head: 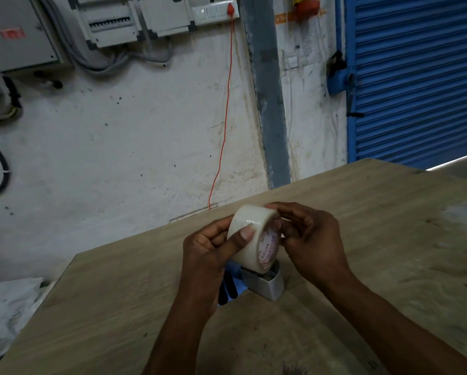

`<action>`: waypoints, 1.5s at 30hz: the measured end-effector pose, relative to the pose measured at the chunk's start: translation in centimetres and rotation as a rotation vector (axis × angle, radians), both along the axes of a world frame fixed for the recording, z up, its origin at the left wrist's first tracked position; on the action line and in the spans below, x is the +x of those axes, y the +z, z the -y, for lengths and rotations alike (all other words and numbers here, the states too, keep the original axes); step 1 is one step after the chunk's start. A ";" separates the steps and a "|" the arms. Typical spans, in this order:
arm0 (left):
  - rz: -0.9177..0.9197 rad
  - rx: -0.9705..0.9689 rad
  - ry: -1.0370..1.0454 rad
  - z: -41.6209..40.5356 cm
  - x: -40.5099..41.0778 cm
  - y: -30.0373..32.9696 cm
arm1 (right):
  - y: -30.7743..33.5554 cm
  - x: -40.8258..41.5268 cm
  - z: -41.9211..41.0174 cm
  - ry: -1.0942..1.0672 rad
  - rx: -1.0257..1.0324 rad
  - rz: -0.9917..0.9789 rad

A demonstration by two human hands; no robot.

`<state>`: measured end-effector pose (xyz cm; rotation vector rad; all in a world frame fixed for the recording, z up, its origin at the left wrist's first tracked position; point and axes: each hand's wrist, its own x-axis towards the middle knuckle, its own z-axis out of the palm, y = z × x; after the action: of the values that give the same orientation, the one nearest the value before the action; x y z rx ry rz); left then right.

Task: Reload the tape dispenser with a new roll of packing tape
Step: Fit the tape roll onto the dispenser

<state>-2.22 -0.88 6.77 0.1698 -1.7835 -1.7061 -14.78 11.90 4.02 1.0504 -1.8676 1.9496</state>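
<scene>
Tape roll (250, 234) gripped between both hands, left hand (208, 255), right hand (308, 239), above dispenser (264, 285)

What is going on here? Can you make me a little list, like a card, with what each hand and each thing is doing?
place: wooden table by a white wall
left hand: grips the tape roll, thumb across its outer face
right hand: fingers curled on the roll's far side
tape roll: whitish, red print on core, held above the table
tape dispenser: grey and blue, on the table under the roll
loaded yet: no
also there: orange cable, blue shutter
</scene>
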 end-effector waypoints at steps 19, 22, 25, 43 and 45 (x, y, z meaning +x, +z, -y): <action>-0.111 -0.500 0.061 1.5 0.5 0.6 | 3.8 0.0 -2.7 0.047 0.533 -0.332; -0.094 -0.538 0.138 1.2 0.2 0.4 | 3.7 -0.2 -2.7 0.056 0.563 -0.357; -0.012 -0.555 0.212 0.8 0.2 0.2 | 3.7 -0.4 -2.7 0.066 0.551 -0.325; 0.040 -0.567 0.395 1.5 -0.2 -0.7 | 3.2 1.3 -2.3 0.317 0.600 -0.102; 0.043 -0.505 0.337 1.8 -0.1 -0.3 | 3.7 0.6 -2.5 0.363 0.609 -0.116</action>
<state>-2.27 -2.64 6.45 0.2683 -2.0233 -0.9930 -14.20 14.37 7.70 1.7324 -2.4011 1.4389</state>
